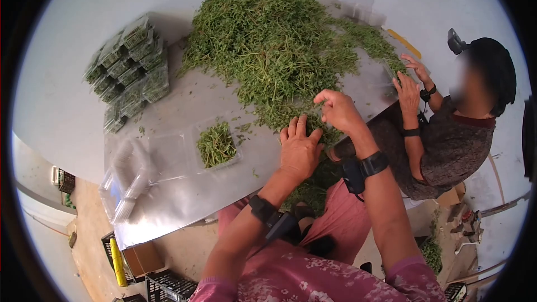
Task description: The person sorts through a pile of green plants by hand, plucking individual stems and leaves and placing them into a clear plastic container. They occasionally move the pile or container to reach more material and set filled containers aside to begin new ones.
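While the left hand [299, 148] pressed flat, fingers open, on the fringe of the herb heap [268, 39] at the desk [184, 190] edge and the right hand [338, 109] hovered half-curled, its grip unclear, a hasty rake could have spilled sprigs off it.

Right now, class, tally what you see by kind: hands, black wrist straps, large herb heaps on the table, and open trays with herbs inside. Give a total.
Hands: 4 (wearer's left hand, right hand; co-worker's hands)
Black wrist straps: 4
Large herb heaps: 1
Open trays with herbs: 1
Total: 10
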The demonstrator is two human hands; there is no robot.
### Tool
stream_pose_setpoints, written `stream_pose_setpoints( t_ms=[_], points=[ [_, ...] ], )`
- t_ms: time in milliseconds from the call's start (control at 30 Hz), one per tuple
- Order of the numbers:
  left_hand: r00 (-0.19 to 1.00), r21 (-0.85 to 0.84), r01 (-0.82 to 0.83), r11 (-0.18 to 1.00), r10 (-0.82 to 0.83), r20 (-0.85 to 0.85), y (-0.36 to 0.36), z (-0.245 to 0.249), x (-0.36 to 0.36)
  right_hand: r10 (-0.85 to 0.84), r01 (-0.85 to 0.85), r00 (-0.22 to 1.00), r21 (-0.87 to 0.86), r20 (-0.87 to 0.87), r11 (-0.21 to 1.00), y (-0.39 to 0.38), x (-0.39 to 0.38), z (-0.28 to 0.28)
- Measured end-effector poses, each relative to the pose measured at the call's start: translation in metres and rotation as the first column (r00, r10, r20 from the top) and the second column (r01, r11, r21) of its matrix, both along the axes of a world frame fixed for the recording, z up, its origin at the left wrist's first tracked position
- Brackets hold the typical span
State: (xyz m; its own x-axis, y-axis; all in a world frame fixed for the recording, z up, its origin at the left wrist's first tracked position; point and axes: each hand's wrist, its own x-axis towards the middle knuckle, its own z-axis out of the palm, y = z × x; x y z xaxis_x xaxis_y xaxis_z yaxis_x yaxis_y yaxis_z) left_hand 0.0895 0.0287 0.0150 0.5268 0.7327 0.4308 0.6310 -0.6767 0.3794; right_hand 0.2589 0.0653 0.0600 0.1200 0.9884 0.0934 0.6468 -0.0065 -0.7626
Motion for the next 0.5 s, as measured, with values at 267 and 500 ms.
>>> stream_pose_setpoints(
  t_ms=[267, 500],
  points=[
    [0.783, -0.138, -0.057, 0.989, 0.130, 0.608, 0.030, -0.011, -0.019, -0.043, 0.038, 0.995, 0.058, 0.089, 0.998, 0.002, 0.011, -0.010],
    [0.864, -0.351, 0.054, 0.935, 0.132, 0.486, 0.027, 0.017, -0.044, 0.034, -0.031, 0.967, -0.016, 0.251, 0.999, 0.003, 0.009, -0.005]
  ],
)
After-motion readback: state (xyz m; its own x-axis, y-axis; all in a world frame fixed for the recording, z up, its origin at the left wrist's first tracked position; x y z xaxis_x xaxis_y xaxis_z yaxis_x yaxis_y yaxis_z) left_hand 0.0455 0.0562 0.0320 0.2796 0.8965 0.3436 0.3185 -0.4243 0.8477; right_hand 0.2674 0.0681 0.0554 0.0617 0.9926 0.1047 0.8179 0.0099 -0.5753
